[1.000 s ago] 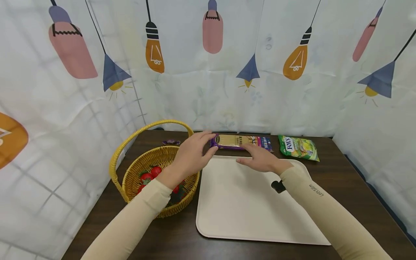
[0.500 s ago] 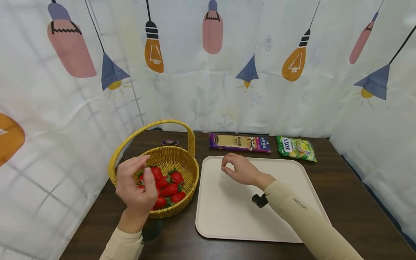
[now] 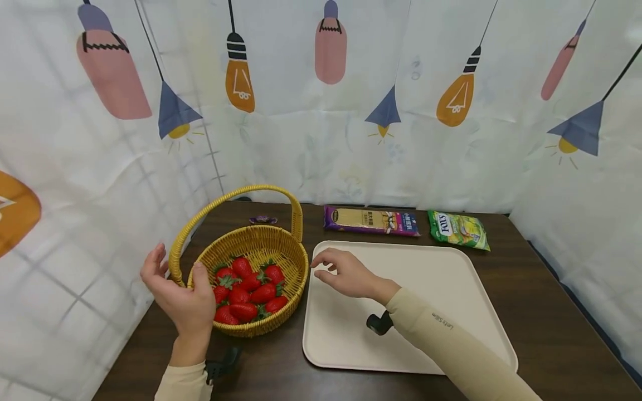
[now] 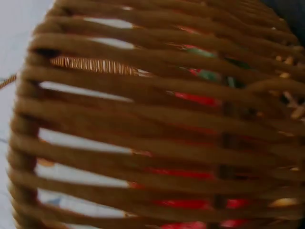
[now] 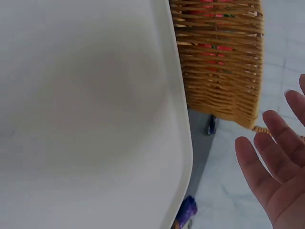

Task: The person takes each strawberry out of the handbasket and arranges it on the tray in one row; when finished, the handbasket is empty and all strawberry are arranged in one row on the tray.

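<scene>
A yellow wicker basket (image 3: pixel 288 245) with a hoop handle holds several red strawberries (image 3: pixel 246 289). My left hand (image 3: pixel 178 278) is open beside the basket's left rim, fingers spread on either side of the handle's base. The left wrist view is filled by the basket wall (image 4: pixel 143 119), with red fruit showing through the gaps. My right hand (image 3: pixel 323 267) hovers over the left part of the cream tray (image 3: pixel 426 289), fingers loosely curled and holding nothing. In the right wrist view its fingers (image 5: pixel 271 162) are spread beside the tray edge (image 5: pixel 181 143) and the basket (image 5: pixel 221 67).
A purple pasta packet (image 3: pixel 371 220) and a green Fox's candy bag (image 3: pixel 457 228) lie behind the tray near the curtain. A small purple wrapped candy (image 3: pixel 263 219) sits behind the basket. Curtains close the dark table in at the back and on both sides.
Both hands drew back from the pasta packet. The left hand swung to the basket's left side and opened; the right hand slid left over the tray towards the basket.
</scene>
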Motion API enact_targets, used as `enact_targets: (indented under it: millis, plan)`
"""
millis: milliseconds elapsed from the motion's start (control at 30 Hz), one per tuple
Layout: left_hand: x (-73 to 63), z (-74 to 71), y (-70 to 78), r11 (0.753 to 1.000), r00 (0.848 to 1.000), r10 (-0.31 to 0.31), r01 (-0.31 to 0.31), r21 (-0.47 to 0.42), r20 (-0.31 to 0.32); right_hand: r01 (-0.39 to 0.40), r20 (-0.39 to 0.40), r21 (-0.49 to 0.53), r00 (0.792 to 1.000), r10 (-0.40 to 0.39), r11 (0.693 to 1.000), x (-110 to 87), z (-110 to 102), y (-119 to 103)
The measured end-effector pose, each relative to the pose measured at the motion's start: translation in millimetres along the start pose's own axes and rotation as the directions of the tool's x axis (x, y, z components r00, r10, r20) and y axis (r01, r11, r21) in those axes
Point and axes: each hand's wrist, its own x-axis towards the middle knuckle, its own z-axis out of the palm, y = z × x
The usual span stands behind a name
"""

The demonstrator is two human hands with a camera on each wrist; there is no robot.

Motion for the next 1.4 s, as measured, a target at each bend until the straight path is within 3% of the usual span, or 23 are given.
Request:
enact_targets:
  millis: [100,267,433,600,833,900,1000,1167,1400]
  plan:
    - [-6.0,-5.7,-5.6,0.993,0.993,-0.119,0.119,0.013,0.023,0.012,-0.017,0.006,1.000,-0.012,1.000,5.1,2,-3]
    - [-26.2,-5.9,-37.3,0.960,0.959,-0.281,0.280,0.030,0.038,-0.012,-0.096,0.076,0.995,0.019,0.997,19.4,8,-5]
    - [-35.1,-7.7,-62.0,0.929,0.932,-0.359,0.352,0.117,0.042,-0.078,-0.103,0.213,0.990,0.101,0.974,34.7,22,-6]
    - [-30.6,-6.9,-70.8,0.915,0.930,-0.367,0.353,0.196,0.039,-0.106,-0.018,0.278,0.993,0.116,0.955,52.5,36,-7]
    - [-23.8,1.3,-73.0,0.885,0.904,-0.427,0.411,0.220,0.029,-0.057,0.161,0.233,0.987,0.019,0.971,75.5,52,-17]
    - [-23.8,1.1,-73.4,0.887,0.907,-0.421,0.408,0.217,0.015,-0.052,0.196,0.235,0.981,0.005,0.971,80.6,58,-20]
    - [-23.9,-0.8,-76.0,0.910,0.926,-0.376,0.364,0.196,0.023,-0.050,0.235,0.268,0.972,-0.015,0.962,87.6,65,-24]
    - [-24.2,-5.3,-81.4,0.939,0.951,-0.308,0.297,0.173,0.036,-0.088,0.336,0.367,0.941,-0.044,0.926,95.9,77,-28]
    - [-26.7,-11.5,-81.5,0.924,0.943,-0.331,0.315,0.217,0.043,-0.138,0.463,0.384,0.885,-0.060,0.913,100.6,90,-29]
